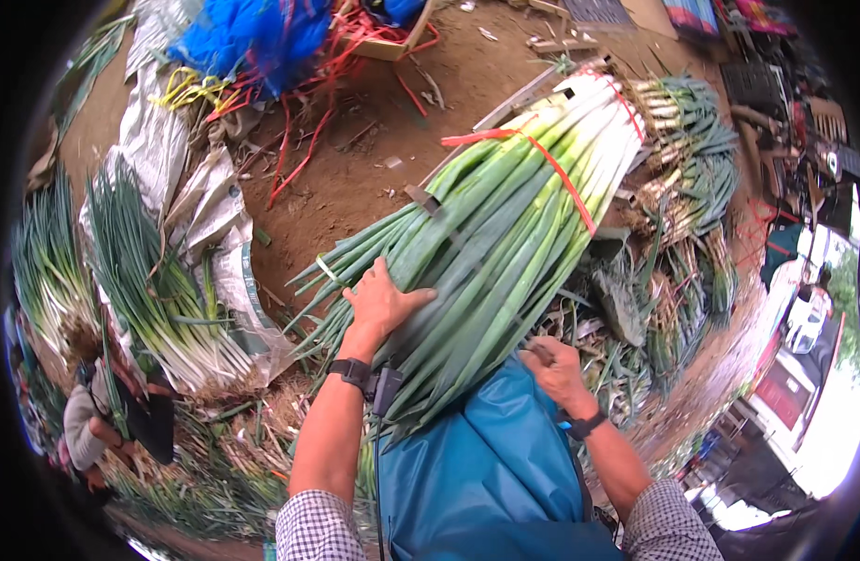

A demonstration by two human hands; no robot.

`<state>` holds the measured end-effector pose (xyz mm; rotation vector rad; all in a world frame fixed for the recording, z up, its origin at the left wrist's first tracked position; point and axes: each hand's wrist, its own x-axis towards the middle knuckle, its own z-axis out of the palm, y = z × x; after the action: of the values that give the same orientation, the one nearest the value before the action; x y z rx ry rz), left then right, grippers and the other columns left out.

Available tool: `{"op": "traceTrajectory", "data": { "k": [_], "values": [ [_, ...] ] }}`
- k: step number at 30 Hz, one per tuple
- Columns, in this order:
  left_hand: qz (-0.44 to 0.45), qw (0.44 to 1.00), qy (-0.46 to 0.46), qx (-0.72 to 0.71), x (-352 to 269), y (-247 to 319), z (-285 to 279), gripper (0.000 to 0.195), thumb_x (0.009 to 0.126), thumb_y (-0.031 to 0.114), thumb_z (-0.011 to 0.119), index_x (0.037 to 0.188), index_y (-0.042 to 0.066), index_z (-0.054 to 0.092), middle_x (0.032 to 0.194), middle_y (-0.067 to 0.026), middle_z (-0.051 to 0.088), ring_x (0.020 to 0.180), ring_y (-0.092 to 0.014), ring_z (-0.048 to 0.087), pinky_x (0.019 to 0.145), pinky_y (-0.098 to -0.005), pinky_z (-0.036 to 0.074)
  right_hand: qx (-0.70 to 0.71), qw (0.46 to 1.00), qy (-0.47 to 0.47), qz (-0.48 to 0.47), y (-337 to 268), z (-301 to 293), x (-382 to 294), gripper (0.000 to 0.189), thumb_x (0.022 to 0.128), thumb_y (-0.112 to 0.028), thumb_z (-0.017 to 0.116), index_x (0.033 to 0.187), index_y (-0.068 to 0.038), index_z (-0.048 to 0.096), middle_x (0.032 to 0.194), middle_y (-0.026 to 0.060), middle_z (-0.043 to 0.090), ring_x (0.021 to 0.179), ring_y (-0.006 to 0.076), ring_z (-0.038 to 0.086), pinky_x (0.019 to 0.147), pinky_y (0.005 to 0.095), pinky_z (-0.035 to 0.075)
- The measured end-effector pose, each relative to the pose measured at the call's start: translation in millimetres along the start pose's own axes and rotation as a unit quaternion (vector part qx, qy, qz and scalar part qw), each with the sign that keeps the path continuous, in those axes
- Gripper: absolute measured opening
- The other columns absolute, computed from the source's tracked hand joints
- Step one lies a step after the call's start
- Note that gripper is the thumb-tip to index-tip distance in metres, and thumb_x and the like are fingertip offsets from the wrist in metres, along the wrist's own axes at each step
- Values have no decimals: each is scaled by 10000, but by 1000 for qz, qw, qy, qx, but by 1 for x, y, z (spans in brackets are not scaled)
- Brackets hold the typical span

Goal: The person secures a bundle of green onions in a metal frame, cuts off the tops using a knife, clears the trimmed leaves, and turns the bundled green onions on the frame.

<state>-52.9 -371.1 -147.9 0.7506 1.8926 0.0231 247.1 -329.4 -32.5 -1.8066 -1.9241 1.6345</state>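
A large bundle of green onions [500,203] lies slantwise before me, white root ends at the upper right and green leaves towards my lap. Red plastic ties [561,172] circle its upper part. My left hand [386,301] rests on the leaves at the bundle's left side, its thumb and fingers spread. Beside it, a pale band [326,269] crosses a few leaf tips. My right hand [554,372] is curled at the lower right edge of the leaves, against my blue waterproof apron [479,463]. What its fingers hold, if anything, is hidden.
Loose green onions [156,280] lie on woven plastic sacks [216,210] at left. Blue plastic material [251,45] and red strips [317,133] are at the top. Tied bundles [703,154] lie at right. A crouching person [93,428] is at lower left.
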Motion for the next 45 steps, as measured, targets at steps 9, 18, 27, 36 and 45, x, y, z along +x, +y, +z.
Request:
{"op": "traceTrajectory", "data": {
  "k": [9,18,27,36,45],
  "values": [
    [119,988,-55,-85,-6,-26,1,1315,598,525,884,1519,-90,175,1542,-307,290,1445,-391,303,1190,-422,261,13,999,-12,-48,59,76,57,196,802,-177,746,887,-44,630,739,162,605,696,359,621,619,431,488],
    [140,987,62,43,4,-44,42,1271,555,511,919,1474,-87,277,1460,-318,390,1358,-434,403,1132,-461,345,26,995,-52,-85,85,95,73,121,778,-188,636,768,-68,623,728,152,625,644,313,625,590,400,499],
    [170,977,-38,-125,-7,-73,45,1242,696,324,836,1561,-38,22,1598,-267,130,1473,-310,188,1206,-399,126,9,991,44,-128,76,89,69,143,779,-160,659,840,-67,569,740,183,635,748,413,647,643,500,495],
    [158,977,128,63,-47,-26,84,1388,473,248,963,1502,-123,109,1531,-326,238,1448,-441,231,1210,-446,195,-28,988,73,-131,78,97,68,157,780,-151,659,850,-63,550,711,171,634,706,412,641,611,495,493],
    [27,981,91,170,-47,-4,87,1331,586,429,925,1536,-58,129,1581,-263,220,1456,-418,242,1155,-543,249,-49,994,-13,-98,72,86,68,210,825,-295,612,837,-86,620,812,187,647,789,394,647,661,482,505]
  ]
}}
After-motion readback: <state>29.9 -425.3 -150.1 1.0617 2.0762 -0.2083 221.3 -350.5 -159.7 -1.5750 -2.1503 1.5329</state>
